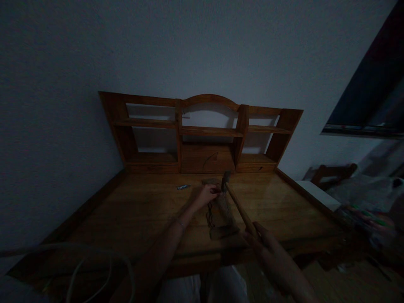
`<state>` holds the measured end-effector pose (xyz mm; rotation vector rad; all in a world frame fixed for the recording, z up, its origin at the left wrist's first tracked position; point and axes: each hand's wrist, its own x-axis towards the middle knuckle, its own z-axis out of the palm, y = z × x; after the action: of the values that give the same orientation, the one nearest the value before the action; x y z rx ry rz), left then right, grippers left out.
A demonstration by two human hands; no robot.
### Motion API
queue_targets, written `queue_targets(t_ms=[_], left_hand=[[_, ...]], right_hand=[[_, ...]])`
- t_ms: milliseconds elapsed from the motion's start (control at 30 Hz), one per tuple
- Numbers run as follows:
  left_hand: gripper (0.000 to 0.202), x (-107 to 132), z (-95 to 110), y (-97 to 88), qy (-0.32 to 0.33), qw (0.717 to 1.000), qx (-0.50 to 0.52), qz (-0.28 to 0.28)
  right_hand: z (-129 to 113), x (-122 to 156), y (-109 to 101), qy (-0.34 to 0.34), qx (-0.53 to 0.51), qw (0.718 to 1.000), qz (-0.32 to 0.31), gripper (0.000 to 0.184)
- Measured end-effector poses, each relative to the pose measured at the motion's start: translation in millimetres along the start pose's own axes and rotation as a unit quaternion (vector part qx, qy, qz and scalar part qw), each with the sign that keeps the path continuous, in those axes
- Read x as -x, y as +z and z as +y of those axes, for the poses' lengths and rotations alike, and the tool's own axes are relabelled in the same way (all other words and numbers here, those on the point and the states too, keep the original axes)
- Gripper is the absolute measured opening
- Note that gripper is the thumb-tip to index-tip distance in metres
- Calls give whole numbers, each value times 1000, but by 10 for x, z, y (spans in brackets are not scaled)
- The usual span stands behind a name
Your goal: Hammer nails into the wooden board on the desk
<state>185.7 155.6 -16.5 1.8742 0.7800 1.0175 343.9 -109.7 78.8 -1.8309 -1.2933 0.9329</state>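
Note:
My right hand (260,239) is wrapped round the wooden handle of a hammer (241,207). The dark hammer head stands beside my left fingertips, over a brownish wooden piece (224,209) on the desk. My left hand (208,193) has its thumb and fingers pinched together at the top of that piece; anything between them is too small and dark to make out. A dark cord or loop (209,215) lies along the left of the piece. To the left of my left hand are some thin, shiny metal pieces (182,187), perhaps nails.
The wooden desk (142,210) has a raised shelf unit (208,131) at its back, against the wall. A pale cable (94,248) curves across the lower left. Off to the right are a chair back (336,171) and a pile of bags (369,219). The room is dim.

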Motion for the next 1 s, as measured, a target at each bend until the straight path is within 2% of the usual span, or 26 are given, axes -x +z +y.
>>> queue_targets(t_ms=[100,233,367,567,667,800,1000], left_hand=[[23,8,40,-9,33,999,-39,16],[26,16,54,3,15,999,-16,32],[27,8,79,22,-6,999,40,32],[24,-10,123,-8,18,996,4,89],[21,-16,82,-19,25,996,-1,82],[19,-9,27,-30,34,997,0,63],[25,61,64,-95,0,999,29,-18]], right_hand=[[-98,-42,-47,-15,-13,999,25,75],[-161,-82,-103,-35,-36,998,43,72],[-177,-56,-155,-23,-50,998,35,70],[-171,12,-215,20,-61,997,46,73],[-65,2,-232,21,-71,996,44,67],[199,-75,-208,40,-100,992,60,63],[434,-285,-119,50,-136,985,96,64]])
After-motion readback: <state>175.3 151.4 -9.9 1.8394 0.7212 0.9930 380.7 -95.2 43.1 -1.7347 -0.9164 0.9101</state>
